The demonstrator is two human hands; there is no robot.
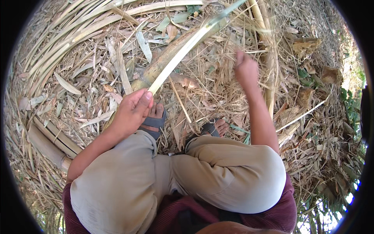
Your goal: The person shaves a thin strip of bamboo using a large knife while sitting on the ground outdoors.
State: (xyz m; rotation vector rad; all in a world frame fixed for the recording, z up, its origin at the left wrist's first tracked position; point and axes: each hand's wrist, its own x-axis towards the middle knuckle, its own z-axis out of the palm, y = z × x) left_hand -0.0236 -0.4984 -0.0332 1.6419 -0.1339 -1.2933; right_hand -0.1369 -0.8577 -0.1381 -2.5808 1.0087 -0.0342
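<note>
My left hand [134, 109] pinches the near end of a long, pale split bamboo strip [180, 54] between thumb and fingers. The strip slants up and to the right, over a thick bamboo pole [165, 59] lying on the ground, and its far end turns green and blurred. To the right, my right hand [247, 72] is raised in a closed grip, apart from the strip. Motion smears the area around its fingers, so whatever it holds, if anything, cannot be made out.
Long bamboo strips [78, 36] curve across the upper left. Thick bamboo lengths [44, 142] lie beside my left forearm. Another pole [269, 66] stretches past my right hand, with cut stumps [306, 46] beyond. Dry leaves and shavings cover the ground around my sandalled feet [155, 121].
</note>
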